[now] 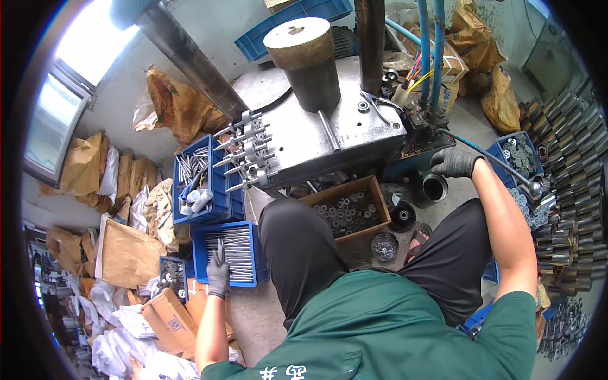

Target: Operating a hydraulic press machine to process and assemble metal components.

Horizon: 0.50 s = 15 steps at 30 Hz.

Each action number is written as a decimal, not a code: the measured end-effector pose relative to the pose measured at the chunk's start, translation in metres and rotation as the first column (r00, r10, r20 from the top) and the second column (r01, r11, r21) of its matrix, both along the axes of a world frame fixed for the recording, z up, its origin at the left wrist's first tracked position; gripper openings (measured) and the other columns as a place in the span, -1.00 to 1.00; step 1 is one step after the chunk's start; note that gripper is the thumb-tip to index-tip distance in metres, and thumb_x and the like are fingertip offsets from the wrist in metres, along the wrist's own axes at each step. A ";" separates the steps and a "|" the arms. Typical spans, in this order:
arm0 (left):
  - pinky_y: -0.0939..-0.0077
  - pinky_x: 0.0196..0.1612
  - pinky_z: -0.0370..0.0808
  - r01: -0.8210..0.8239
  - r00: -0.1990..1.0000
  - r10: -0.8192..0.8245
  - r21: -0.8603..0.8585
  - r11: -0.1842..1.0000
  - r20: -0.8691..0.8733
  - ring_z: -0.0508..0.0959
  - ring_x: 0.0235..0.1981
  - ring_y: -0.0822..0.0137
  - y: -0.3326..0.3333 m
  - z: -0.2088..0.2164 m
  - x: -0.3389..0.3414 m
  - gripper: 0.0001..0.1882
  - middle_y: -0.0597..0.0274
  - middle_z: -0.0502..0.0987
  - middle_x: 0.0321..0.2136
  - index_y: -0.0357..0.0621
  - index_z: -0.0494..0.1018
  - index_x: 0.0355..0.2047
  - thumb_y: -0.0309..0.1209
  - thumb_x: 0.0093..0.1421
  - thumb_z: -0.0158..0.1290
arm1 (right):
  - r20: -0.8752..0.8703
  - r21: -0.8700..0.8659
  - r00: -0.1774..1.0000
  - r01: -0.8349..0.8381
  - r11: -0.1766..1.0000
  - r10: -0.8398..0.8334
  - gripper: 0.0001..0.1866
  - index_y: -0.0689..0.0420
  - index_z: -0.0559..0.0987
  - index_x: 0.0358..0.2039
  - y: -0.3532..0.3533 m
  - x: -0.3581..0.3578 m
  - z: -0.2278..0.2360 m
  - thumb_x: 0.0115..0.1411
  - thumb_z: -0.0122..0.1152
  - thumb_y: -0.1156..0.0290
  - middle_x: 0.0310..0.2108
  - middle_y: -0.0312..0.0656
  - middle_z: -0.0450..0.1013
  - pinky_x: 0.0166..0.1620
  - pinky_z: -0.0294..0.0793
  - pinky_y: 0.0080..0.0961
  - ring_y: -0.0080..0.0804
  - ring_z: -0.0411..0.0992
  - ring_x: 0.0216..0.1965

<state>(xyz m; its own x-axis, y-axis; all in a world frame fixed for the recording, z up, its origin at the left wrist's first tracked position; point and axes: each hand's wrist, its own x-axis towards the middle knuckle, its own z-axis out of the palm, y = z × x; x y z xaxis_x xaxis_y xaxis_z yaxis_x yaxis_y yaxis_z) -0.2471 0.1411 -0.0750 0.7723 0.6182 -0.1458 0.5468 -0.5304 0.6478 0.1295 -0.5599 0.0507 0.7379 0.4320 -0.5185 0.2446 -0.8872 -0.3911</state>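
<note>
My left hand (pixel 218 273), in a dark grey glove, is over the near edge of a blue crate (pixel 261 256) full of slim metal rods (pixel 235 247). Its fingers are closed around a few rods that point away from me. My right hand (pixel 455 163), gloved too, is at the right of the machine's metal table (pixel 373 142), beside a blue hose (pixel 465 140). Those fingers are curled, and what they hold, if anything, is hidden. Several shafts with toothed rings (pixel 253 149) lie in a row along the table's left edge.
A thick press ram (pixel 310 76) stands over the table, with a loose short bar (pixel 329 131) and pliers (pixel 379 107). Between my knees is a wooden box (pixel 351 209) of small rings. Blue bins (pixel 209 174) stand left; stacked metal cylinders (pixel 563 164) line the right.
</note>
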 end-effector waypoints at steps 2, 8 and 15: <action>0.51 -0.40 0.52 0.125 0.937 -0.105 -0.040 0.991 0.332 0.57 -0.45 0.44 -0.033 0.068 0.043 -0.58 0.19 0.62 -0.41 -0.28 0.49 0.06 -0.58 0.15 0.05 | -0.015 -0.006 1.000 -0.020 1.000 0.020 -0.63 0.15 0.71 -0.09 0.002 0.004 -0.006 0.15 0.25 0.23 -0.21 -0.02 0.67 -0.01 0.59 -0.26 -0.18 0.64 -0.15; 0.55 -0.34 0.60 0.448 0.849 -0.098 -0.608 0.655 0.520 0.60 -0.42 0.41 -0.155 0.219 0.184 -0.47 0.11 0.57 -0.13 -0.32 0.36 0.20 -0.54 0.18 0.07 | -0.058 0.001 0.998 -0.027 1.000 0.027 -0.60 0.11 0.72 -0.09 0.013 0.013 -0.021 0.10 0.28 0.20 -0.24 -0.04 0.67 -0.01 0.59 -0.28 -0.21 0.64 -0.17; 0.39 -0.44 0.60 0.239 0.971 -0.161 -0.704 0.668 0.177 0.57 -0.53 0.30 -0.261 0.157 0.330 -0.63 0.11 0.59 -0.42 -0.33 0.42 0.00 -0.53 0.16 0.12 | 0.005 -0.046 0.995 -0.101 0.994 0.101 -0.67 0.09 0.73 -0.14 0.014 0.006 -0.026 0.16 0.33 0.19 -0.24 -0.08 0.68 -0.01 0.58 -0.31 -0.23 0.63 -0.19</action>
<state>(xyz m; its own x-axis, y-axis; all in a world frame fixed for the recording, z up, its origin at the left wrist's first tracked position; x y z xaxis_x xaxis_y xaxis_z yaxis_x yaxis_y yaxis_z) 0.0824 -0.1202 0.0817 0.8984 0.1833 -0.3991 0.4010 0.0282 0.9156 0.1353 -0.5460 0.0242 0.6958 0.4801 -0.5342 0.3364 -0.8750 -0.3483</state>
